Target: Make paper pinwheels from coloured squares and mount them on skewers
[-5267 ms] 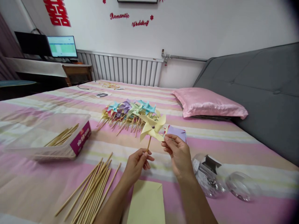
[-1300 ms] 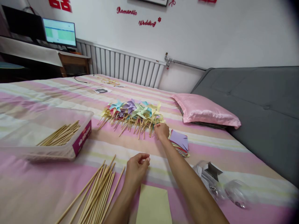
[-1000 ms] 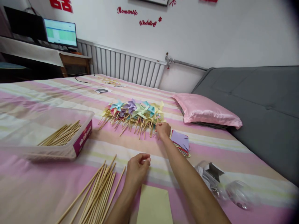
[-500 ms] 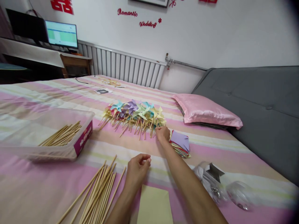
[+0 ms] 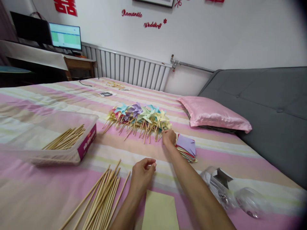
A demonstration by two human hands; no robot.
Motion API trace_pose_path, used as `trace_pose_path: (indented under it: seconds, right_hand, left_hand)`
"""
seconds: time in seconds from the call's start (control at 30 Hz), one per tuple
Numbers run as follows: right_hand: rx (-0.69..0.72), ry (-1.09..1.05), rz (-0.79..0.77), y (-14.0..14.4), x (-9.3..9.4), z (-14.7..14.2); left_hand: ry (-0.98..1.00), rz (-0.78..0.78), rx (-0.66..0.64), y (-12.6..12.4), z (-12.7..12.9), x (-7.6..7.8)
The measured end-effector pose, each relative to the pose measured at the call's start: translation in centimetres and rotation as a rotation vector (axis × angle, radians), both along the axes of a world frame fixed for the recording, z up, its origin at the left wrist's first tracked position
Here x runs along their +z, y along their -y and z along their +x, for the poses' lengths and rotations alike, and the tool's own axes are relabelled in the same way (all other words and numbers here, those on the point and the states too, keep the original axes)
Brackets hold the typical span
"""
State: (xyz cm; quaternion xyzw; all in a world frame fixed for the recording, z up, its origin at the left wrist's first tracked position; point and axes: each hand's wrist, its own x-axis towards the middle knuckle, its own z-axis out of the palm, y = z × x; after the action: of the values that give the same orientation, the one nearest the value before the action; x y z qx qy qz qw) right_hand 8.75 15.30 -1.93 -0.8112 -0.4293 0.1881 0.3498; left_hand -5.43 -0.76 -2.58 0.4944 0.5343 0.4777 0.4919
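Hands are apart: the right hand (image 5: 169, 137) is stretched, fingers curled, to the near edge of the pinwheel heap (image 5: 139, 115) on the bed (image 5: 216, 153); whether a stick is gripped cannot be told. The left hand (image 5: 142, 174) is loosely curled, empty, beside the loose sticks (image 5: 100, 198). The laying-down step is judged in hand; a fresh stick and a sheet from the paper stack (image 5: 185, 147) are called for next.

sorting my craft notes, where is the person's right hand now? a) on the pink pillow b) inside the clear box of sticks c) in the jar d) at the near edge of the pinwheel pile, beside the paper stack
d: the right hand reaches to the pinwheel pile, next to the stack of coloured paper squares.
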Motion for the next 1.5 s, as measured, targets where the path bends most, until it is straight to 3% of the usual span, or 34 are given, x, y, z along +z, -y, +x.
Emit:
trace_pose_path:
  seconds: [0.2,0.4,0.53,0.67,0.77,0.93,1.2,1.4,1.5]
  right_hand:
    - [0.005,0.015,0.004,0.1,-0.2,-0.1]
    - [0.012,0.048,0.114,1.5,1.8,-0.3]
    - [0.117,0.078,0.247,4.5,4.3,-0.5]
    - [0.301,0.073,0.29,10.2,6.6,-0.1]
    - [0.534,-0.026,0.203,15.0,7.3,0.8]
    - [0.564,-0.038,0.042,20.1,6.3,2.8]
    - [0.96,0.16,-0.256,21.3,2.6,3.1]
    - [1.031,0.223,-0.411,21.5,3.3,2.5]
    - [1.039,0.165,-0.38,21.2,3.6,3.5]
  left_hand:
    - [-0.002,0.002,-0.002,-0.1,0.0,0.0]
    - [0.011,0.002,0.012,0.0,0.0,0.1]
    - [0.012,0.018,0.009,-0.1,0.0,-0.3]
    - [0.001,0.059,0.004,-0.4,-0.1,-0.5]
    - [0.027,0.045,-0.018,-0.5,-0.1,-0.4]
    - [-0.002,0.064,-0.017,-0.3,0.2,0.0]
    - [-0.046,0.053,0.026,0.0,0.7,0.8]
    - [-0.106,0.068,-0.005,-0.1,0.9,0.3]
    - [-0.141,0.065,-0.008,-0.2,1.0,0.1]
